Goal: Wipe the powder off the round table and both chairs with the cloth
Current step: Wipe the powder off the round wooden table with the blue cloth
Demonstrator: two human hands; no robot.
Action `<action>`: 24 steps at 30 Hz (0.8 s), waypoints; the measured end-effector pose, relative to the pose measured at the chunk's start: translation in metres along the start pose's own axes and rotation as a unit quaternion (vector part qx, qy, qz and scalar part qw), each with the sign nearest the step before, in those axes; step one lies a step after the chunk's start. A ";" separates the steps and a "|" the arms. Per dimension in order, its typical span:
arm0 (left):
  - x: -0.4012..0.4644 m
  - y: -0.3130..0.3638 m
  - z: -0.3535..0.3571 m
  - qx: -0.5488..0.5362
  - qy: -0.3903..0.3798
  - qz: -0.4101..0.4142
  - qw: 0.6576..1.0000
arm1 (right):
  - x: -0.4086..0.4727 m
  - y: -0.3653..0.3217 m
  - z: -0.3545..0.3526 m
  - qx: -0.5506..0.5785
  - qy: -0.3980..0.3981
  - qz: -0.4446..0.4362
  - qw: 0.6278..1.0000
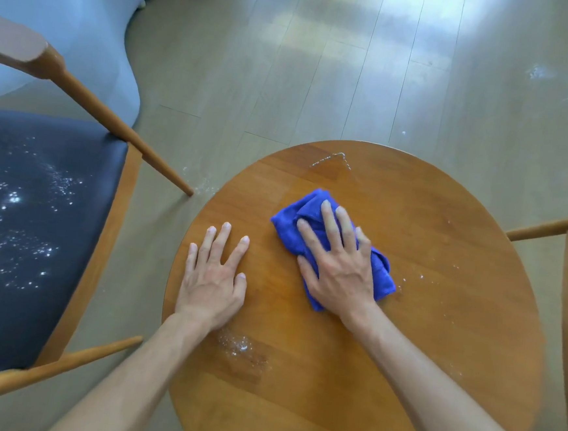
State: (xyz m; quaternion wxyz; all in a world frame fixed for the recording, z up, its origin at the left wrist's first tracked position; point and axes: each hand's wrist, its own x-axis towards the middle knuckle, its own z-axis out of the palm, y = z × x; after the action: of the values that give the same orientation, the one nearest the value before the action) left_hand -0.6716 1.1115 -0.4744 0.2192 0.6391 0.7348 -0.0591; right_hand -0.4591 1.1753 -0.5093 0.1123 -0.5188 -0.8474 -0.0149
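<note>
Pressing flat on the blue cloth (332, 249) — right hand (338, 267) — round table (438, 312).

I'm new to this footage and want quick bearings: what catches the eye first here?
A bright blue cloth sits mid-table under the flat right hand, while the left hand rests flat beside it on the round table. At left, white powder speckles the dark seat of a chair; a smaller patch lies near the left wrist.
</note>
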 end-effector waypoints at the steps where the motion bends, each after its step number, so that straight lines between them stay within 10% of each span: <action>1: 0.000 0.001 -0.001 -0.004 0.001 -0.001 1.000 | -0.019 -0.009 -0.006 0.021 -0.001 -0.014 1.000; 13: 0.009 0.048 0.006 0.068 0.035 0.109 0.991 | -0.155 0.029 -0.043 0.056 -0.065 -0.273 0.958; 24: 0.032 0.072 0.026 0.112 0.007 0.184 0.976 | -0.117 0.158 -0.036 -0.070 0.012 0.107 0.992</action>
State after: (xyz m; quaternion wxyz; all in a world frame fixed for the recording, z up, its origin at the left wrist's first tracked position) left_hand -0.5983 1.1438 -0.4967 0.1476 0.7844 0.5949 -0.0952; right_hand -0.2621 1.1408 -0.5132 0.0869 -0.6132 -0.7821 -0.0688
